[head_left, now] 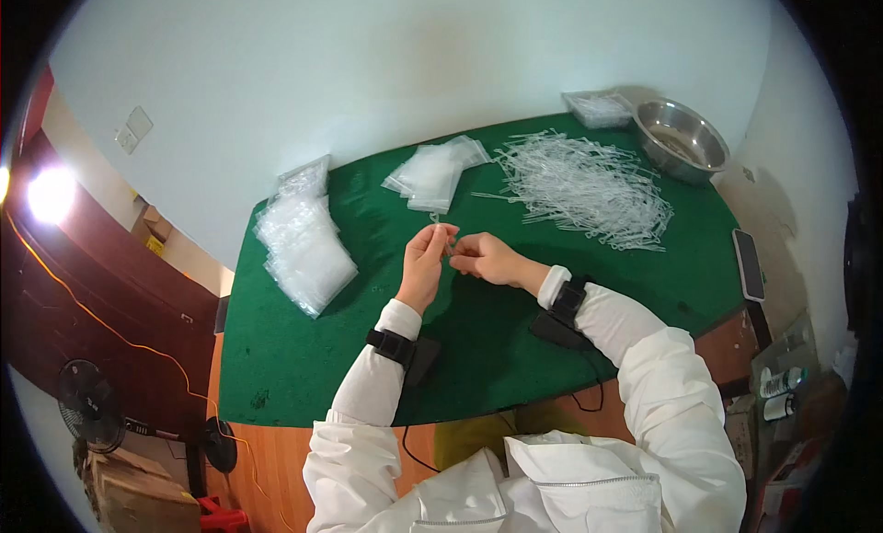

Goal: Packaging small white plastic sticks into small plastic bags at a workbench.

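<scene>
My left hand (423,266) is closed in a pinch, fingers upright, over the middle of the green table. From its fingertips pokes the looped end of a clear plastic stick (435,217). My right hand (489,259) meets it from the right, its fingers curled and pinched close to the left fingertips. Whatever lies between the right fingers is too small to make out. Just beyond my hands lies a fanned stack of clear zip bags (430,176). To the right spreads a big loose heap of thin clear plastic sticks (589,188), some with looped ends.
A longer row of clear bags (305,248) lies on the left of the green-covered table (303,367). At the back right are a filled clear packet (598,108) and a steel bowl (679,139). A phone (749,264) rests at the right edge. A black fan (90,406) stands lower left.
</scene>
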{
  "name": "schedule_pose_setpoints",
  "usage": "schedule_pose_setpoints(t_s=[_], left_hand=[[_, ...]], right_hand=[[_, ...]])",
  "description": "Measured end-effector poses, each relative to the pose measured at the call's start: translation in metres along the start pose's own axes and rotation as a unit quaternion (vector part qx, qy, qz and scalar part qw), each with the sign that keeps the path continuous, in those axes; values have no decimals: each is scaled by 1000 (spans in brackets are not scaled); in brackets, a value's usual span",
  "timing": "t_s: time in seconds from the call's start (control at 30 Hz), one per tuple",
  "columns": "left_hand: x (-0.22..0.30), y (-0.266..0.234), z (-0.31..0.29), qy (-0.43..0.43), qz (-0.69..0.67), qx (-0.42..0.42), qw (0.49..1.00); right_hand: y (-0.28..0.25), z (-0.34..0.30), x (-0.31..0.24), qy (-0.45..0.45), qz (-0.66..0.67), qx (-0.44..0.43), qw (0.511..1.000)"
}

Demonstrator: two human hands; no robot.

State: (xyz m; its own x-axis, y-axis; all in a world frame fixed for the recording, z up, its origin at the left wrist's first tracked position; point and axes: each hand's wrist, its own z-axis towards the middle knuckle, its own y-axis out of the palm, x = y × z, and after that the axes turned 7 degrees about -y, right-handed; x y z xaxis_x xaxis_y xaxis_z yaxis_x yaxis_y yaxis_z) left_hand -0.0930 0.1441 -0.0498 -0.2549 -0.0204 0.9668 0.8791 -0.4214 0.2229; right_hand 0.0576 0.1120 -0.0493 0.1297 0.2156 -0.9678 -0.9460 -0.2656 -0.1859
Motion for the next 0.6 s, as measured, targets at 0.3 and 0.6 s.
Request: schedule_pose_setpoints(t_s=[0.3,0.6], left_hand=[[-6,-30,6,65,0,179,982],[-5,-31,7,54,-36,220,973]], right_hand=[[-78,0,30,-225,-557,253,758],[-88,3,44,-146,-544,196,803]])
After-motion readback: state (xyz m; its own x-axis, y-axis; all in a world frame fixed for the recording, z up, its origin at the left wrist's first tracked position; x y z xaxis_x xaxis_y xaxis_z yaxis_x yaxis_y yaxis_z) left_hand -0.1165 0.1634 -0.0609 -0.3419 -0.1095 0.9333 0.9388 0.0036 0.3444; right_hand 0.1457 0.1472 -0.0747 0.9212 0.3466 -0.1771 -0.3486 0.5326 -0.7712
